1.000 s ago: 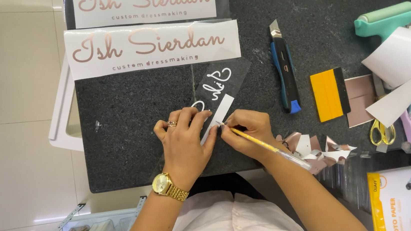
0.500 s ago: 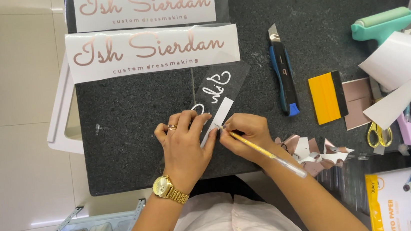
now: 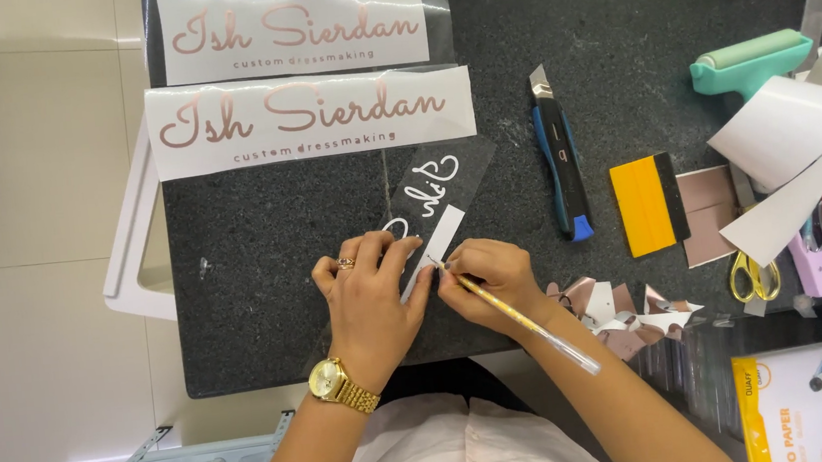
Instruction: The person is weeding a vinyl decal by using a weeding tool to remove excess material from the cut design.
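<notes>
- Right hand (image 3: 494, 275) is closed around a thin yellow weeding pick (image 3: 525, 322), whose tip is set on a dark vinyl strip (image 3: 442, 186) with pale script.
- Left hand (image 3: 369, 295) is pressed flat, fingers spread, on the strip's near end, on the dark bench (image 3: 267, 305).
- Just beside the right wrist, peeled scraps (image 3: 620, 313) are piled.
- Further off, a blue knife (image 3: 562, 156) and a yellow squeegee (image 3: 648, 204) are laid.
- Thin lettering could be lifted or torn if the pick were dug in too steeply.
</notes>
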